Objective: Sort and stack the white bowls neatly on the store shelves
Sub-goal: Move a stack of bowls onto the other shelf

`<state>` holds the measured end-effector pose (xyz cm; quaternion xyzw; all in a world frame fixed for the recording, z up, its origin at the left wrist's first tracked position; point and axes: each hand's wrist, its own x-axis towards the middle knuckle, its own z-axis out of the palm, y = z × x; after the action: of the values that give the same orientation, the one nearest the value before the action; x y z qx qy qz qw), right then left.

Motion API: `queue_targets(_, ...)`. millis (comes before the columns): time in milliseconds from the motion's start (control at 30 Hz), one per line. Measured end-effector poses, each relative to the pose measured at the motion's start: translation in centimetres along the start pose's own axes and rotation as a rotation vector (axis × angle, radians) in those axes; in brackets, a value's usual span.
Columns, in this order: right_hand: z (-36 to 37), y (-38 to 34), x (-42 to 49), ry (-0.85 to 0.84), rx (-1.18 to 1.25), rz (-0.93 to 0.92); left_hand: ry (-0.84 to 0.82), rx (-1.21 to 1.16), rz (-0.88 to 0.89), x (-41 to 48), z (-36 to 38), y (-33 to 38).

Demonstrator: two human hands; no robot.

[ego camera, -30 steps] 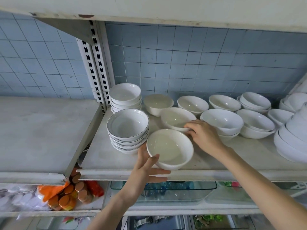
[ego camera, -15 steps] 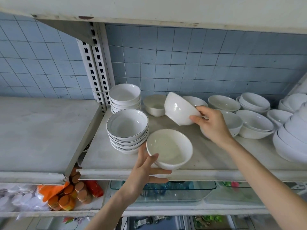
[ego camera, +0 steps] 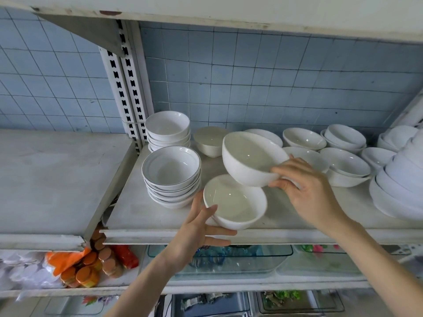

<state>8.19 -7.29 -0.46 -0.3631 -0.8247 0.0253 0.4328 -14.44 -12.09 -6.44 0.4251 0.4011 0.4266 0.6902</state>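
My right hand [ego camera: 307,193] grips a plain white bowl [ego camera: 249,159] by its rim, held tilted in the air just above and behind another white bowl [ego camera: 235,202] that rests near the shelf's front edge. My left hand [ego camera: 194,229] steadies that lower bowl, thumb on its rim and fingers under its side. To the left stands a stack of dark-rimmed bowls [ego camera: 171,177], with a second stack [ego camera: 168,129] behind it. Several loose white bowls [ego camera: 304,138] lie along the back and right of the shelf [ego camera: 142,213].
A tall stack of larger white bowls [ego camera: 402,179] fills the right end. A slotted upright post [ego camera: 128,88] divides this shelf from a bare one at the left. Below are glass trays [ego camera: 229,261] and bagged orange-lidded jars [ego camera: 87,268].
My right hand lifted a bowl from the middle of the shelf, turned it upright and brought it forward over the bowl my left hand holds.
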Motion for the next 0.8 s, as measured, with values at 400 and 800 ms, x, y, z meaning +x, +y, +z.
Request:
queue_targets(400,0.5,0.4,-3.8,0.008,-0.451,-0.379,-0.031,0.031,0.045,0.3,-0.3,-0.4)
queue_targets(800,2.7,-0.4,-3.9,-0.137,-0.061,-0.090,-0.036,0.033,0.039,0.4,-0.3,-0.5)
